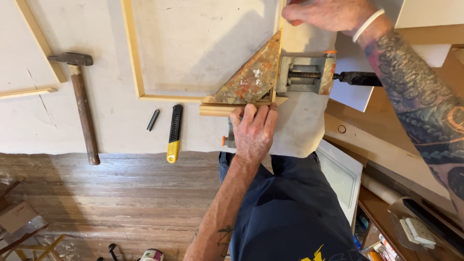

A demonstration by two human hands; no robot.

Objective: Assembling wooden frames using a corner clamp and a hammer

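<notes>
Near the bench's (111, 125) front edge, the left hand (253, 130) presses its fingers flat on the wooden frame strip (217, 109) at the paint-spattered corner clamp (270, 75). The right hand (331, 13) pinches the upright frame strip (279, 14) at the far edge (fingertips partly out of view). A hammer (82, 104) and yellow utility knife (174, 133) lie well to the left.

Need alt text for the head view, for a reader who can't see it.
Looking down, the left hand presses a wooden frame corner into a paint-spattered corner clamp, while the right hand steadies the upright strip. A hammer and yellow utility knife lie on the bench to the left.
</notes>
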